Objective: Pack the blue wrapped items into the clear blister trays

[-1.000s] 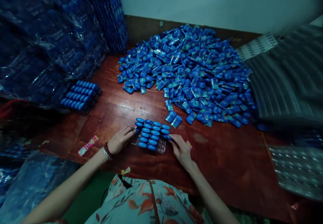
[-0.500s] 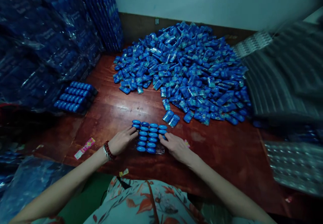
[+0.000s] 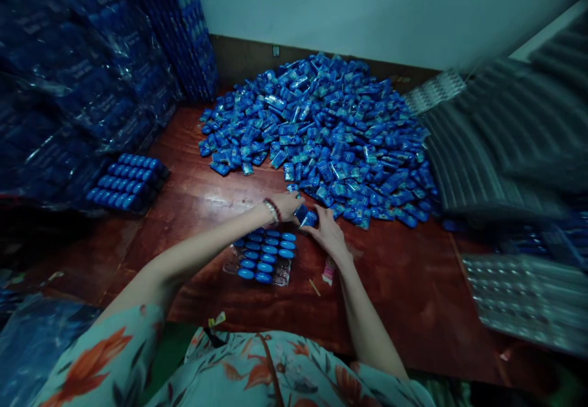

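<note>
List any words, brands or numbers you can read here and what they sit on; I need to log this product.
None can be read.
Blue packets in the pile: pale printed labels, too small and blurred.
Packets at the left hand and right hand: print illegible.
Wrapped bundles: faint lettering, blurred.
Pink wrapper on the table: unreadable.

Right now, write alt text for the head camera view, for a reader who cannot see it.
Both hands, left hand and right hand, reach over a clear tray of blue oval pieces to loose blue packets at the near edge of a big packet pile on a red-brown table. A filled tray sits far left.
</note>
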The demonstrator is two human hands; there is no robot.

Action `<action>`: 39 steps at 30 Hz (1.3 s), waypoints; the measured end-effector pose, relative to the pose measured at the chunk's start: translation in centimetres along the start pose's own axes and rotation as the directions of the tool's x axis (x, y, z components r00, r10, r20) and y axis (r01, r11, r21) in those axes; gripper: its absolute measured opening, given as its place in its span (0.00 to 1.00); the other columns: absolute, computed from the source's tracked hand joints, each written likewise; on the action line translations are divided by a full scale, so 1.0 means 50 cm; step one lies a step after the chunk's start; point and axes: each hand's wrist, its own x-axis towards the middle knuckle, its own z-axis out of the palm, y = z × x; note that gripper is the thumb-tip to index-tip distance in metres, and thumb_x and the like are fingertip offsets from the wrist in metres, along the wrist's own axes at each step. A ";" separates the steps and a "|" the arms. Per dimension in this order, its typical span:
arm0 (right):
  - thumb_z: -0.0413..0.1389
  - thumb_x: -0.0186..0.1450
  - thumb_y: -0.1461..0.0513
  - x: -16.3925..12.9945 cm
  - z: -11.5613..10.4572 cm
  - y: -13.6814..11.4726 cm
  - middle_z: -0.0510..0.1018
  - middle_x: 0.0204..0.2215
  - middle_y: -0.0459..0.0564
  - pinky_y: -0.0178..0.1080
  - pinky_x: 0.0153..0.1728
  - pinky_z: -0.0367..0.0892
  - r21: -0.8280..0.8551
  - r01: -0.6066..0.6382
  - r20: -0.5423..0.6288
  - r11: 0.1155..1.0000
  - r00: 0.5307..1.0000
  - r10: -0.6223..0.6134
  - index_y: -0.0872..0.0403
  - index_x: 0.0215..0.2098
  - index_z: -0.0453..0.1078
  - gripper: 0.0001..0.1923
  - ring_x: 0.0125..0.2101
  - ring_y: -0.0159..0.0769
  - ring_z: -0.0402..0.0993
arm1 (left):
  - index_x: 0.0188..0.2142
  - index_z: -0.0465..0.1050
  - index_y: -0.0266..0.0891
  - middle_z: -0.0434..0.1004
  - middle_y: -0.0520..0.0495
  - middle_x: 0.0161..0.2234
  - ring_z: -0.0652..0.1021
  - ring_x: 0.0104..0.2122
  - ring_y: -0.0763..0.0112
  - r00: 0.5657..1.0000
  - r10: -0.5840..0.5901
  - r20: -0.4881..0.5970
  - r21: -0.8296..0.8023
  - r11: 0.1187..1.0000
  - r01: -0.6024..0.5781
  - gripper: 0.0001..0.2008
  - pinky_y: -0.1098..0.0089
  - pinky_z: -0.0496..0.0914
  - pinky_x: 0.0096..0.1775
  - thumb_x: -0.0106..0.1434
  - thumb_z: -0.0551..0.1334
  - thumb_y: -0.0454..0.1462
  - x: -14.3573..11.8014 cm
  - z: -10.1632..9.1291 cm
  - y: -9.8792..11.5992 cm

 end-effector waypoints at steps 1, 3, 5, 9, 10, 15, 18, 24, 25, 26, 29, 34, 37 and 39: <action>0.57 0.56 0.49 0.008 0.000 -0.002 0.66 0.46 0.55 0.41 0.35 0.65 -0.008 0.009 0.037 1.000 0.999 -0.009 0.52 0.54 0.59 0.30 0.41 0.44 0.71 | 0.51 0.63 0.33 0.63 0.34 0.51 0.73 0.44 0.53 0.998 0.002 0.059 0.030 1.000 -0.004 0.30 0.62 0.69 0.40 0.50 0.68 0.41 0.038 0.003 0.005; 0.60 0.53 0.49 0.013 0.001 0.001 0.67 0.43 0.53 0.41 0.36 0.65 0.028 0.025 0.050 0.999 0.998 -0.026 0.52 0.47 0.62 0.28 0.40 0.43 0.70 | 0.51 0.63 0.33 0.59 0.32 0.54 0.72 0.45 0.50 0.993 0.003 0.117 0.055 0.998 -0.009 0.37 0.60 0.69 0.42 0.41 0.72 0.38 0.088 0.010 0.013; 0.63 0.47 0.49 0.004 0.005 0.014 0.69 0.38 0.51 0.42 0.36 0.66 0.141 0.011 0.000 0.990 1.000 -0.011 0.54 0.42 0.62 0.29 0.37 0.43 0.70 | 0.50 0.63 0.33 0.59 0.32 0.54 0.73 0.44 0.51 0.991 0.007 0.134 0.047 0.999 -0.013 0.39 0.60 0.69 0.43 0.37 0.74 0.36 0.106 0.017 0.015; 0.59 0.51 0.48 -0.056 0.012 0.046 0.70 0.27 0.44 0.38 0.25 0.67 0.594 -0.080 -0.064 0.801 0.987 0.146 0.52 0.40 0.59 0.26 0.24 0.35 0.70 | 0.50 0.62 0.35 0.65 0.34 0.50 0.74 0.42 0.54 0.992 0.034 0.121 -0.012 0.999 -0.033 0.40 0.64 0.69 0.41 0.37 0.74 0.35 0.083 0.026 -0.008; 0.58 0.53 0.48 -0.079 0.013 0.051 0.70 0.26 0.43 0.36 0.23 0.66 0.699 -0.093 -0.063 0.709 0.980 0.191 0.52 0.40 0.58 0.24 0.22 0.34 0.70 | 0.50 0.62 0.36 0.68 0.36 0.48 0.75 0.42 0.56 0.995 0.045 0.093 -0.038 0.998 -0.042 0.38 0.65 0.69 0.40 0.39 0.73 0.35 0.069 0.028 -0.018; 0.57 0.57 0.54 -0.205 0.024 0.029 0.73 0.30 0.45 0.38 0.28 0.71 0.873 -0.062 -0.057 0.484 0.972 0.228 0.51 0.40 0.60 0.17 0.24 0.32 0.74 | 0.41 0.67 0.39 0.75 0.48 0.34 0.76 0.36 0.68 0.975 0.073 -0.212 -0.319 0.937 -0.139 0.10 0.72 0.67 0.38 0.60 0.59 0.38 -0.044 0.040 -0.074; 0.55 0.60 0.58 -0.248 0.053 -0.009 0.73 0.36 0.49 0.40 0.34 0.72 0.774 0.072 -0.166 0.629 0.982 0.092 0.51 0.39 0.64 0.10 0.32 0.35 0.75 | 0.39 0.69 0.37 0.75 0.48 0.33 0.75 0.32 0.71 0.922 -0.054 -0.384 -0.579 0.791 -0.195 0.11 0.74 0.67 0.35 0.62 0.56 0.41 -0.136 0.051 -0.099; 0.43 0.64 0.70 -0.236 0.066 -0.035 0.73 0.39 0.55 0.42 0.40 0.70 0.167 0.533 -0.175 0.830 0.844 -0.507 0.52 0.48 0.66 0.18 0.40 0.37 0.71 | 0.36 0.70 0.35 0.75 0.48 0.31 0.74 0.28 0.71 0.667 -0.585 -0.461 -0.789 0.614 -0.007 0.12 0.72 0.69 0.32 0.59 0.58 0.43 -0.342 0.107 -0.102; 0.41 0.64 0.71 -0.228 0.053 -0.036 0.73 0.38 0.55 0.42 0.38 0.70 0.079 0.575 -0.108 0.815 0.817 -0.566 0.53 0.49 0.66 0.20 0.38 0.37 0.71 | 0.35 0.70 0.36 0.75 0.48 0.30 0.75 0.29 0.71 0.641 -0.616 -0.458 -0.787 0.617 0.031 0.12 0.72 0.70 0.32 0.59 0.58 0.43 -0.373 0.119 -0.095; 0.41 0.64 0.71 -0.218 0.038 -0.038 0.72 0.37 0.55 0.41 0.36 0.70 0.008 0.613 -0.034 0.790 0.790 -0.612 0.53 0.48 0.66 0.20 0.36 0.37 0.71 | 0.34 0.70 0.36 0.75 0.48 0.30 0.75 0.30 0.70 0.626 -0.635 -0.453 -0.780 0.623 0.067 0.11 0.72 0.70 0.34 0.59 0.58 0.42 -0.401 0.131 -0.087; 0.41 0.64 0.71 -0.189 -0.009 -0.051 0.71 0.32 0.53 0.38 0.31 0.68 -0.102 0.713 0.176 0.694 0.699 -0.693 0.53 0.46 0.67 0.18 0.32 0.36 0.68 | 0.35 0.70 0.36 0.75 0.47 0.32 0.75 0.33 0.70 0.618 -0.657 -0.431 -0.760 0.634 0.144 0.09 0.71 0.70 0.37 0.61 0.56 0.40 -0.451 0.165 -0.054; 0.44 0.65 0.70 -0.168 -0.038 -0.070 0.71 0.33 0.50 0.37 0.33 0.67 -0.174 0.764 0.294 0.621 0.642 -0.708 0.51 0.45 0.67 0.16 0.31 0.33 0.67 | 0.40 0.69 0.37 0.75 0.45 0.35 0.75 0.35 0.69 0.726 -0.508 -0.464 -0.658 0.746 0.102 0.10 0.69 0.70 0.39 0.64 0.51 0.36 -0.435 0.232 -0.010; 0.42 0.66 0.69 -0.179 -0.029 -0.065 0.71 0.32 0.50 0.36 0.30 0.65 -0.190 0.734 0.228 0.652 0.679 -0.698 0.51 0.47 0.66 0.17 0.30 0.33 0.67 | 0.44 0.67 0.36 0.73 0.44 0.34 0.73 0.34 0.69 0.752 -0.400 -0.524 -0.513 0.853 0.096 0.13 0.68 0.70 0.38 0.65 0.48 0.33 -0.416 0.269 -0.006; 0.42 0.66 0.69 -0.189 -0.024 -0.062 0.70 0.32 0.51 0.36 0.29 0.64 -0.184 0.709 0.193 0.681 0.706 -0.682 0.50 0.48 0.66 0.18 0.29 0.33 0.66 | 0.47 0.66 0.35 0.71 0.43 0.34 0.73 0.35 0.69 0.764 -0.358 -0.536 -0.432 0.895 0.116 0.15 0.68 0.70 0.38 0.65 0.47 0.31 -0.411 0.278 -0.009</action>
